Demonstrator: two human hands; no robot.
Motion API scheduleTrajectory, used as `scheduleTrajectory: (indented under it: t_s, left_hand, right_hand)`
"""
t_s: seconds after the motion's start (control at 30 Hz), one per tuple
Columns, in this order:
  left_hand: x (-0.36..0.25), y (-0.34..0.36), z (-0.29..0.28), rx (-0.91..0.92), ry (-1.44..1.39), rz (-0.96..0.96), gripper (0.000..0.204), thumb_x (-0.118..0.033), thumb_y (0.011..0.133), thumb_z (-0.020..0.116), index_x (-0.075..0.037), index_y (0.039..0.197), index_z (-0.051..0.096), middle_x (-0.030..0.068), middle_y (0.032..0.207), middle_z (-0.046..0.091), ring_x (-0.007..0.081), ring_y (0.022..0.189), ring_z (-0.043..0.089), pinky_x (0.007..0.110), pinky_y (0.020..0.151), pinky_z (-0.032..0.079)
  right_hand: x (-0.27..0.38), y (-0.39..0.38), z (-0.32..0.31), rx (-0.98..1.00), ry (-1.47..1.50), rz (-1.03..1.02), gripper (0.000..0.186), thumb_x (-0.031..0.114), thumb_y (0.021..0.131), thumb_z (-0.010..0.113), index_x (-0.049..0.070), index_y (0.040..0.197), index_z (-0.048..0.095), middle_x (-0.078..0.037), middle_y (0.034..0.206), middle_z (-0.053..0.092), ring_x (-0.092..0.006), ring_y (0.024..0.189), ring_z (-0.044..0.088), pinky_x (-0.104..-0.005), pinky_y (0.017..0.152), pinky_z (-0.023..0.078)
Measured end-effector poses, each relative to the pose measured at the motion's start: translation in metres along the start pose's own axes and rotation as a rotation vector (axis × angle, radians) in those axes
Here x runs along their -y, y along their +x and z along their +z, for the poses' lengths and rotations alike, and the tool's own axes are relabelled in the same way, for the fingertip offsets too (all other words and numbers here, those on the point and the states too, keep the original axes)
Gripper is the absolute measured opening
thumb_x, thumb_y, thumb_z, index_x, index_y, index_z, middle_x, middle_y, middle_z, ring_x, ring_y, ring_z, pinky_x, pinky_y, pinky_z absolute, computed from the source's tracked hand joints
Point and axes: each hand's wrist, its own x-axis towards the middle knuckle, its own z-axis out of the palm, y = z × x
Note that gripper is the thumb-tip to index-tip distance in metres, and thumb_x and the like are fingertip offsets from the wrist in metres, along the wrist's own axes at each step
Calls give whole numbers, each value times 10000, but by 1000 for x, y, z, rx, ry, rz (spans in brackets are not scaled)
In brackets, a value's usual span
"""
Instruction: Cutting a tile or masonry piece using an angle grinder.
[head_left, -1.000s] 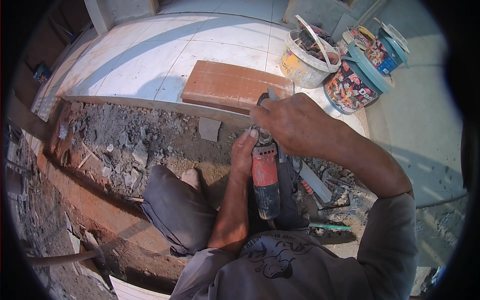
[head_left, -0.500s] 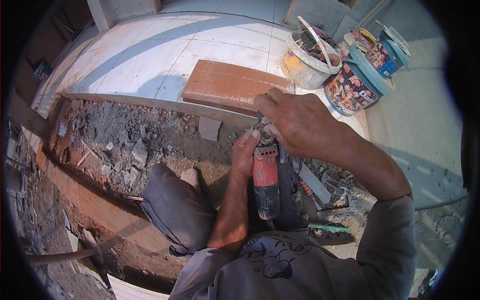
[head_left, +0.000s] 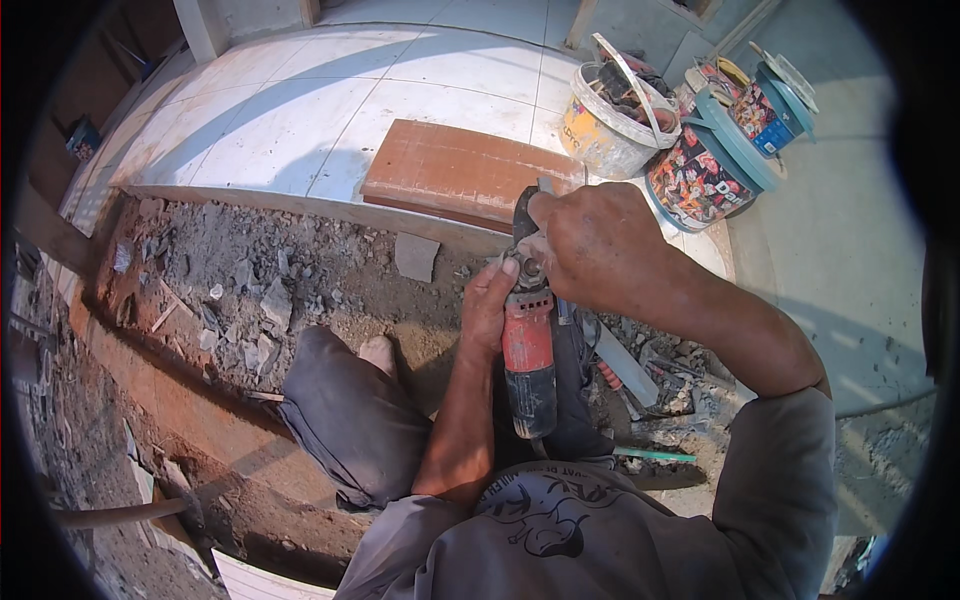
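Observation:
An angle grinder (head_left: pixel 528 345) with a red and black body stands upright between my arms, its gear head up. My left hand (head_left: pixel 487 305) is closed round the head end, thumb beside the bare metal spindle (head_left: pixel 531 270). Over the same end my right hand (head_left: pixel 600 240) is closed on a dark curved tool (head_left: pixel 523 215), mostly hidden by the fingers. A small flat metal tip (head_left: pixel 545 184) shows above its knuckles. Which kind of tool it is, I cannot make out. Beyond my hands a reddish-brown tile stack (head_left: pixel 450 165) lies on the white tiled floor (head_left: pixel 340 130).
A white bucket (head_left: pixel 605 130) of tools and several printed teal-rimmed pails (head_left: pixel 700 170) stand at the far right. Rubble (head_left: pixel 240 280) fills the sunken strip at left. A flat blade with a red handle (head_left: pixel 628 365) and a green strip (head_left: pixel 655 455) lie right of the grinder.
My right hand has turned and shifted slightly right over the grinder head. The dark curved tool and metal tip now show beside its fingers. My left hand keeps its hold.

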Motion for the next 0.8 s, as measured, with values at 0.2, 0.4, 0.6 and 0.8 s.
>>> scheduleTrajectory:
  t_s: [0.2, 0.4, 0.6, 0.8]
  left_hand:
    - [-2, -2, 4, 21, 28, 11, 334, -250, 983, 577, 16, 1181, 616, 77, 989, 693, 139, 817, 671, 297, 722, 563]
    - [1, 2, -3, 13, 81, 7, 384, -276, 982, 562, 26, 1219, 580, 102, 1060, 666, 172, 878, 672, 311, 741, 573]
    - [0, 1, -2, 23, 23, -5, 350, -242, 980, 584, 11, 1220, 602, 60, 1021, 684, 125, 829, 663, 284, 734, 546]
    - [1, -1, -2, 13, 39, 18, 362, -251, 978, 587, 12, 1227, 599, 65, 1017, 685, 132, 841, 667, 289, 736, 553]
  right_hand:
    - [-7, -5, 1, -62, -137, -239, 186, 137, 683, 709, -7, 800, 692, -146, 782, 660, -274, 766, 678, -375, 657, 536]
    - [-12, 4, 3, 153, -395, -503, 130, 152, 717, 676, 30, 760, 666, -104, 786, 606, -224, 805, 662, -365, 613, 533]
    - [-11, 13, -2, 307, -293, -460, 119, 104, 699, 668, 2, 756, 687, -132, 722, 652, -267, 681, 688, -380, 588, 553]
    - [-6, 20, -11, 322, -126, -304, 135, 94, 630, 681, -22, 700, 685, -205, 659, 653, -336, 661, 692, -423, 611, 550]
